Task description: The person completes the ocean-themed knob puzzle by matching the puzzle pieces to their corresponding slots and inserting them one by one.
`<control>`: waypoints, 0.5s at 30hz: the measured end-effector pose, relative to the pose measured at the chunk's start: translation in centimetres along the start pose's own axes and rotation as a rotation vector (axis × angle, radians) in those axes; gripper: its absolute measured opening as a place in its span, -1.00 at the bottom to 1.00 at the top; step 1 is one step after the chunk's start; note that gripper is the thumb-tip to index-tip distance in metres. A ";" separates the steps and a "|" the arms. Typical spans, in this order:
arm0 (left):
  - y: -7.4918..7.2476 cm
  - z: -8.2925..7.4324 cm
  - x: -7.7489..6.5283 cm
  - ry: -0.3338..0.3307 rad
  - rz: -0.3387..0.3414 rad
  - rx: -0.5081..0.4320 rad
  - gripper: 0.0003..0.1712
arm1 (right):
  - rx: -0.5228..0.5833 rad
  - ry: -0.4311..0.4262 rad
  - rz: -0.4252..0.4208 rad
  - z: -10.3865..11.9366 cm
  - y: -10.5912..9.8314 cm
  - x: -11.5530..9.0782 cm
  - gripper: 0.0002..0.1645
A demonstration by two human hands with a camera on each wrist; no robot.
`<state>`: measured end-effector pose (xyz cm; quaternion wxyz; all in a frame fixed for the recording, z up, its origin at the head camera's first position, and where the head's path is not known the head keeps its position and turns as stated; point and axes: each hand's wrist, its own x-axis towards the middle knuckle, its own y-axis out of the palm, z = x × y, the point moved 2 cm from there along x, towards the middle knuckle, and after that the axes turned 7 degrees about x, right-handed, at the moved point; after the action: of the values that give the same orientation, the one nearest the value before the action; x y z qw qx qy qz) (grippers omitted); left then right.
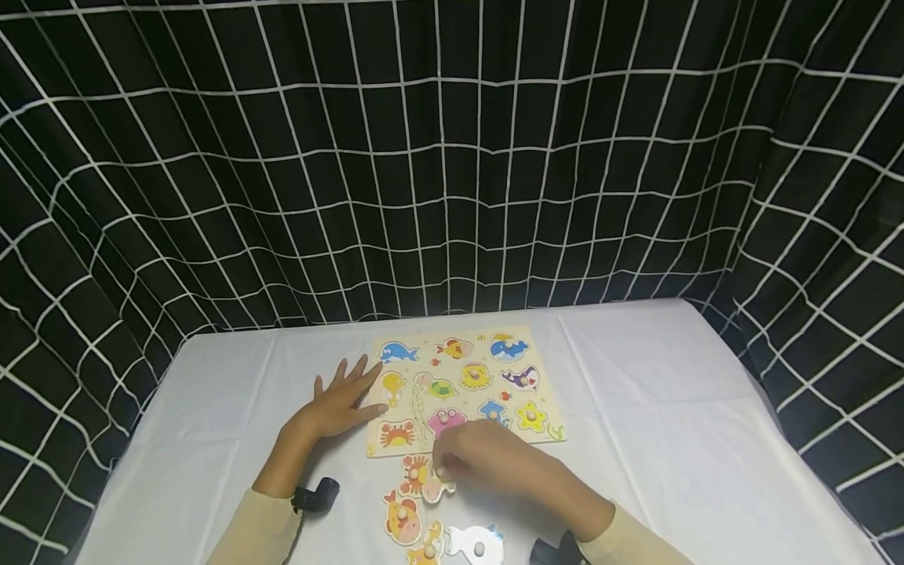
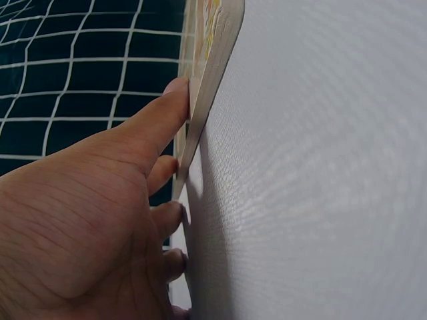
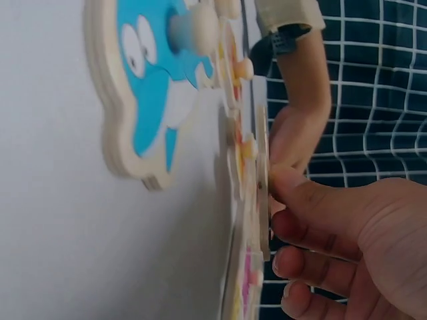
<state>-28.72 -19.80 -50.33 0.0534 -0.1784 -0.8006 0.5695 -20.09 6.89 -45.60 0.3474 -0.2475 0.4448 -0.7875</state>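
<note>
My left hand (image 1: 339,406) rests with spread fingers at the left edge of a wooden sea-animal puzzle board (image 1: 545,399). In the left wrist view its thumb (image 2: 175,100) lies against the board's edge. Just below the board, my right hand (image 1: 487,455) pinches a flat wooden puzzle piece (image 1: 435,491), whose pinkish end shows past the fingers. The hand covers the rest of its picture. From the right wrist the held piece (image 3: 263,207) appears edge-on, with thumb and fingertip at its top face. It overlaps a knobbed crab piece (image 1: 415,476) in the head view.
Nearer me lie a fish piece (image 1: 402,519), an orange seahorse piece (image 1: 427,552) and a glare-whitened piece (image 1: 479,545). Several knobbed pieces, such as the octopus (image 1: 475,377) and star (image 1: 531,417), sit in the board. A white cloth (image 1: 650,377) covers the table; gridded black curtains (image 1: 459,173) enclose it.
</note>
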 end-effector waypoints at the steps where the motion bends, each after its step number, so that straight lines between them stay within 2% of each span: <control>1: -0.1 0.0 0.0 -0.001 -0.003 0.002 -0.08 | 0.000 0.002 -0.004 -0.1 -0.1 0.1 -0.89; 9: -0.3 -0.2 0.0 0.007 0.010 -0.028 -0.09 | -0.004 0.040 -0.060 -0.9 -1.4 -0.1 -0.89; 15: 0.1 0.1 0.2 0.004 0.010 -0.002 -0.07 | -0.047 0.042 -0.132 -1.4 -2.5 0.0 -0.92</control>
<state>-28.90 -19.79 -50.52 0.0519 -0.1837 -0.8001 0.5687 -21.91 8.50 -44.05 0.2795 -0.2678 0.4530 -0.8031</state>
